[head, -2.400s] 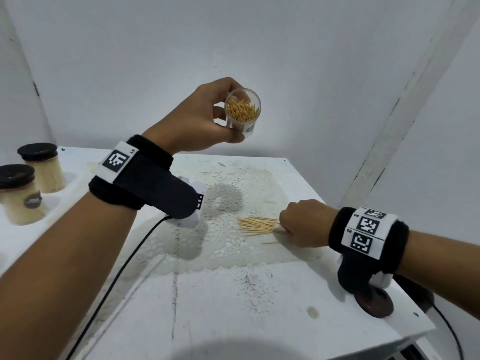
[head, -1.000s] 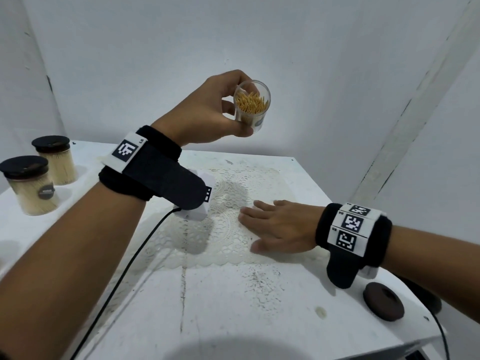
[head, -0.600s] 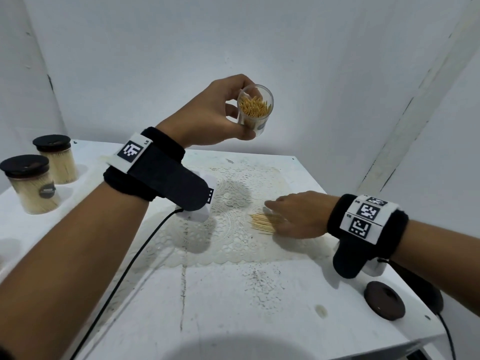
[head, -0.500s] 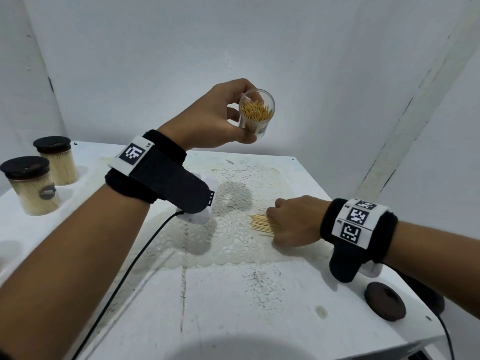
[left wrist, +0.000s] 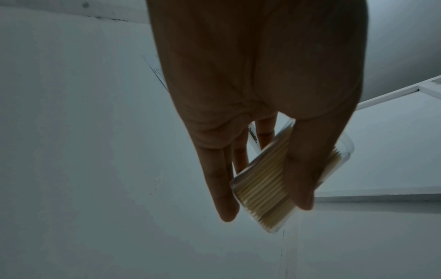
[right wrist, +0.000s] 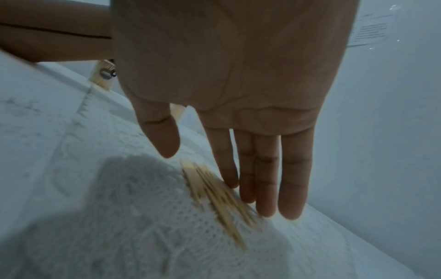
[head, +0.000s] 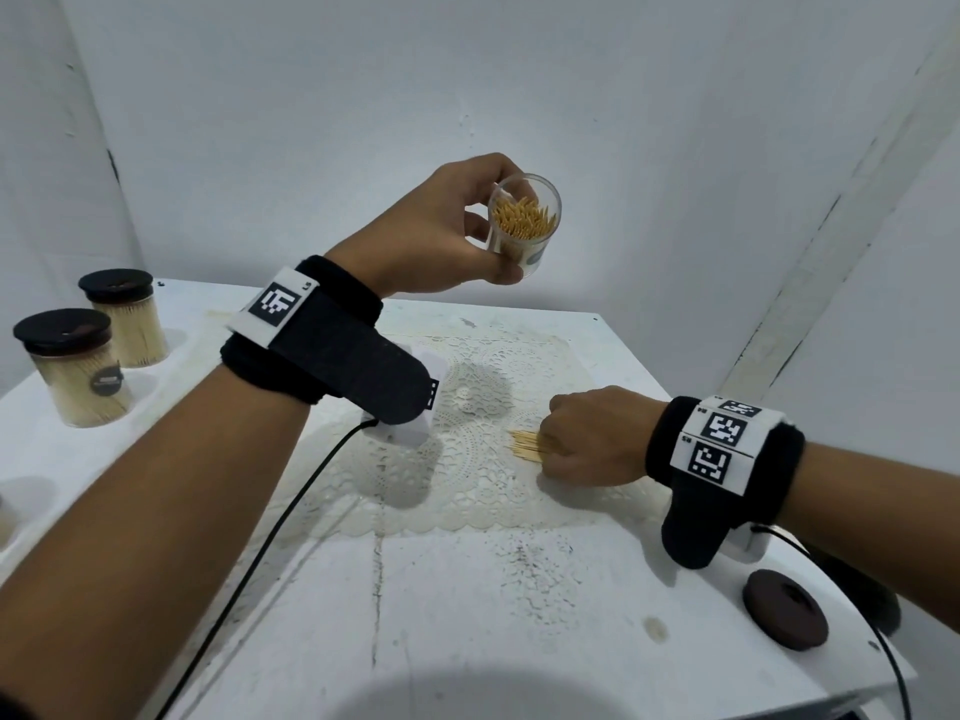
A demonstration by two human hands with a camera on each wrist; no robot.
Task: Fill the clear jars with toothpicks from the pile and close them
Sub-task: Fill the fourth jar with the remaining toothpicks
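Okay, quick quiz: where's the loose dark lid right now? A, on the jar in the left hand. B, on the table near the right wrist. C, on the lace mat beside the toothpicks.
B: the loose dark lid lies on the table by the right wrist, and the held jar is open.

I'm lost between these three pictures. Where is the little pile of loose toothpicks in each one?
Head: the toothpicks lie on the lace mat, right of centre, at the right hand.
Left wrist: not in it; only the jar shows.
Right wrist: lower centre, beside the fingertips.
Shared landmark: the lace mat, head and right wrist only.
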